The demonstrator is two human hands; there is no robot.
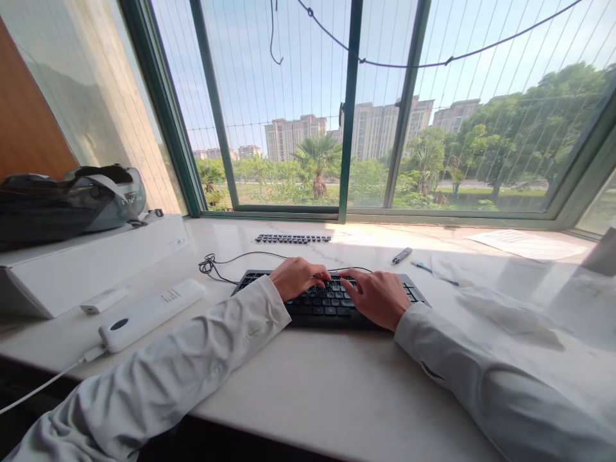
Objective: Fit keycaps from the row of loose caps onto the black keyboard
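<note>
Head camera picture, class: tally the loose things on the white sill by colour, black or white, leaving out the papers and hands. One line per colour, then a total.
Black: 3, the keyboard under both hands, the strip of keys, the bag
White: 3, the long device, the small stick, the box
Total: 6

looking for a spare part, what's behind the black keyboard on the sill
Behind the black keyboard lies a dark strip of keys near the window, and its coiled cable to the left. Both hands, left hand and right hand, cover the keyboard's middle keys.
</note>
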